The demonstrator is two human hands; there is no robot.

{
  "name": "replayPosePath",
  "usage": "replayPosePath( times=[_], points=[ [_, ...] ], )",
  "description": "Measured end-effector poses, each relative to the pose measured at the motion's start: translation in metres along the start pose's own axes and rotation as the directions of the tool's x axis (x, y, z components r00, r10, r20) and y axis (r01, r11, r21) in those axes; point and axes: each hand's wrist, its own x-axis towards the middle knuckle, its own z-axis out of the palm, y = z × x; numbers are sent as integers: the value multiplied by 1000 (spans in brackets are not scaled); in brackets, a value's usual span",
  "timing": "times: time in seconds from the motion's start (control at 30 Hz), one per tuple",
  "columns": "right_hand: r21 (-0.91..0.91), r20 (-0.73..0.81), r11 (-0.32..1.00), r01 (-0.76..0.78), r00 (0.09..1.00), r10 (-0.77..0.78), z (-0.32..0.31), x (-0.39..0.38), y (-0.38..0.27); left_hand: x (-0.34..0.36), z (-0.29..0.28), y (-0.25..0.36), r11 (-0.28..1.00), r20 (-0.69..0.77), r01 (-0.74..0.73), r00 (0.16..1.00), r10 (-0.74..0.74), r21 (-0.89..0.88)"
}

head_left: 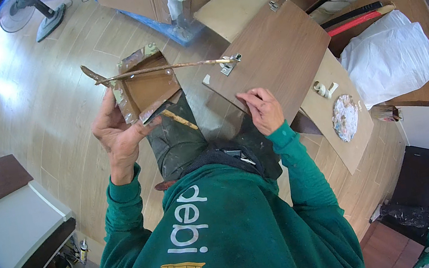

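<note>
My left hand [124, 133] grips a shallow open cardboard box [150, 88] with shiny, patterned flaps at its rim. A long thin twig [183, 65] lies across the box, and its pale tip reaches a metal hinge [230, 64] on a brown wooden door panel [274, 54]. A short peeled stick [180, 119] sticks out past the box's near side, by my left fingertips. At the panel's near left edge is my right hand [263, 109], its fingers curled together over that edge. Whatever may be pinched there is hidden.
A second hinge [278, 2] sits at the panel's far end. Beneath lies a cardboard sheet [343, 132] bearing a stained, roundish palette [345, 118] and tape pieces [325, 89]. White plastic bags [390, 54] lie right, a fan [48, 20] stands far left, and boxes [124, 1] stand ahead.
</note>
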Motion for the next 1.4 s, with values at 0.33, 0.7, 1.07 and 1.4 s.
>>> replayPosePath(
  times=[0.33,0.7,1.07,1.4],
  points=[
    [-156,101,978,138,987,-123,-3,0,-4,-2,3,-4,1000,-32,0,999,-1,-23],
    [434,-354,802,-411,741,571,-115,-137,101,-5,-25,-29,996,-50,29,998,-33,-86],
    [-464,-520,222,-857,467,715,-157,-154,227,0,16,-6,996,-59,84,995,-84,-2],
    [211,-651,716,-665,451,611,-191,-165,195,6,18,7,998,-43,32,999,-34,-57]
  ],
)
